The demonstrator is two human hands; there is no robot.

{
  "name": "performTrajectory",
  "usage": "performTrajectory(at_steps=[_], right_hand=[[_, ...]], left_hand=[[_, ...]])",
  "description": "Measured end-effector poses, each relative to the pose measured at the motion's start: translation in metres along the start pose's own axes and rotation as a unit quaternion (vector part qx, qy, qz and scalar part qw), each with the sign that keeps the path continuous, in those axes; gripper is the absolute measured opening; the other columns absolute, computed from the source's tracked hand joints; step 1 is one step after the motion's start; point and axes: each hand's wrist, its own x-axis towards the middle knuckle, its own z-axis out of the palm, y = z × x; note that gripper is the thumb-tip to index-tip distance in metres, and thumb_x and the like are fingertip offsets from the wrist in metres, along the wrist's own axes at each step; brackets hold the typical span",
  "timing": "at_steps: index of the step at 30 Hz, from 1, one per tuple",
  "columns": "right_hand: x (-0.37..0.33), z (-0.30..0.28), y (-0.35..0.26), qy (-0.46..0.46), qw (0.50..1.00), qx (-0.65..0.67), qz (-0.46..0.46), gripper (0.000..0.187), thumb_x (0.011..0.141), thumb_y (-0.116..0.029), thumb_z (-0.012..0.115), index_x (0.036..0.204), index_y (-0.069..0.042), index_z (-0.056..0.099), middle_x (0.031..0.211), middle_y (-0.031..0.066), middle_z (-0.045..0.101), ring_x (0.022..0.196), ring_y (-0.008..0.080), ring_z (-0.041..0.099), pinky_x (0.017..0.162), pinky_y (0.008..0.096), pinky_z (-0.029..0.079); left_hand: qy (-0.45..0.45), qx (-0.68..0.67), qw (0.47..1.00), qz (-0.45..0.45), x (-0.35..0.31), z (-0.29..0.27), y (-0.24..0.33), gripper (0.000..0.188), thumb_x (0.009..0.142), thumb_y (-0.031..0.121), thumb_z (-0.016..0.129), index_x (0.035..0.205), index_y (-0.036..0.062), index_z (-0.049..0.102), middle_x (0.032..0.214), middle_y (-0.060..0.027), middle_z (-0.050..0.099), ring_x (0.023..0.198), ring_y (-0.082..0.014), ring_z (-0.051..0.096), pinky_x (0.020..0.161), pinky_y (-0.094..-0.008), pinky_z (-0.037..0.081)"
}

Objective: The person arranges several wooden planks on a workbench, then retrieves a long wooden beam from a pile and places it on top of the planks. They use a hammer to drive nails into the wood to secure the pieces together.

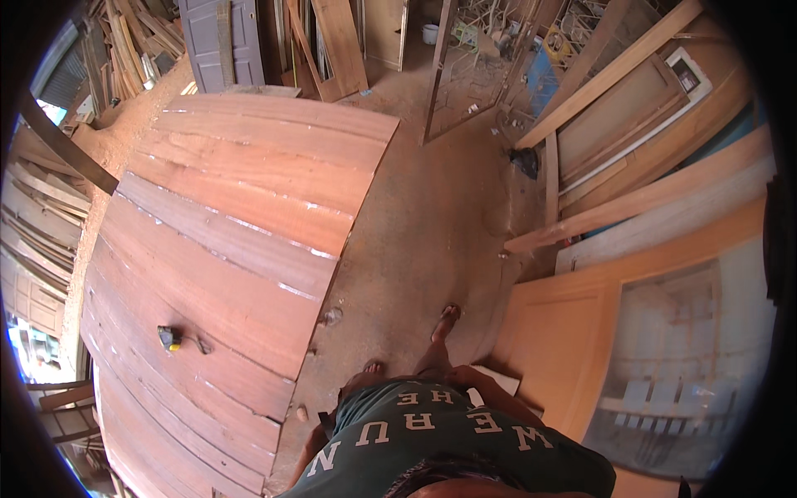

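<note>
Both arms hang close to my body, beside my dark green shirt (pixel 432 423) with pale lettering. My left arm (pixel 310 448) hangs next to the near edge of a broad panel of reddish-brown planks (pixel 224 282); a dark band shows by the wrist. The fingers of that hand are hidden. My right hand (pixel 462 376) rests against the front of my clothing at the hip, fingers not discernible. Just below it shows a small white object (pixel 475 397), and I cannot tell whether the hand touches it. A small black-and-yellow tool (pixel 169 339) lies on the planks.
A wooden door with a glass pane (pixel 681 365) leans on my right, beyond it long timber boards (pixel 631 191). A metal-framed grille (pixel 473 75) stands ahead. A grey panelled door (pixel 220 46) is at the back left. Stacked planks (pixel 41 216) lie far left.
</note>
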Motion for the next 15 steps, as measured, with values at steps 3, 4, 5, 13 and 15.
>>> performTrajectory(at_steps=[3,4,5,13,15], right_hand=[[0.000,-0.086,0.005,0.047,0.990,-0.043,-0.122,0.039,0.098,-0.039,0.061,0.113,-0.006,0.074,0.100,0.0133,0.076,0.089,0.0230,0.071,0.084,0.0400,0.055],[-0.011,-0.132,0.006,0.069,0.992,-0.008,-0.103,0.037,0.098,-0.037,0.062,0.113,-0.005,0.074,0.099,0.0116,0.075,0.089,0.0209,0.070,0.083,0.0386,0.055],[-0.015,-0.187,0.016,0.112,0.991,0.025,-0.075,0.036,0.098,-0.035,0.064,0.112,-0.004,0.073,0.098,0.0099,0.075,0.088,0.0187,0.069,0.082,0.0373,0.055],[-0.339,-0.589,-0.229,0.631,0.670,0.090,-0.380,0.032,0.102,-0.012,0.064,0.133,-0.005,0.063,0.129,0.0107,0.066,0.109,0.0164,0.063,0.098,0.0307,0.052],[-0.434,-0.613,-0.266,0.722,0.431,-0.092,-0.534,0.031,0.108,-0.017,0.050,0.135,-0.005,0.057,0.131,0.0120,0.062,0.112,0.0180,0.061,0.098,0.0310,0.050]], left_hand=[[-0.134,0.463,0.845,0.231,0.033,0.005,0.048,0.052,0.097,0.044,0.064,0.135,0.0088,0.062,0.123,-0.0233,0.070,0.108,-0.0383,0.069,0.094,-0.0446,0.055],[-0.159,0.626,0.653,0.395,0.040,0.010,0.072,0.052,0.097,0.044,0.064,0.135,0.0087,0.063,0.123,-0.0235,0.070,0.108,-0.0384,0.069,0.094,-0.0445,0.055],[-0.090,0.701,0.615,0.348,-0.035,0.079,0.166,0.048,0.095,0.038,0.066,0.130,0.0042,0.066,0.122,-0.0266,0.069,0.110,-0.0373,0.069,0.095,-0.0414,0.055],[0.330,0.258,0.451,0.788,-0.410,0.314,0.500,0.068,0.090,0.007,0.077,0.150,0.0011,0.045,0.148,-0.0202,0.055,0.143,-0.0333,0.048,0.116,-0.0449,0.039],[0.342,0.107,0.244,0.901,-0.448,0.360,0.546,0.090,0.084,0.042,0.081,0.150,-0.0058,0.041,0.148,-0.0284,0.052,0.144,-0.0398,0.045,0.118,-0.0527,0.036]])
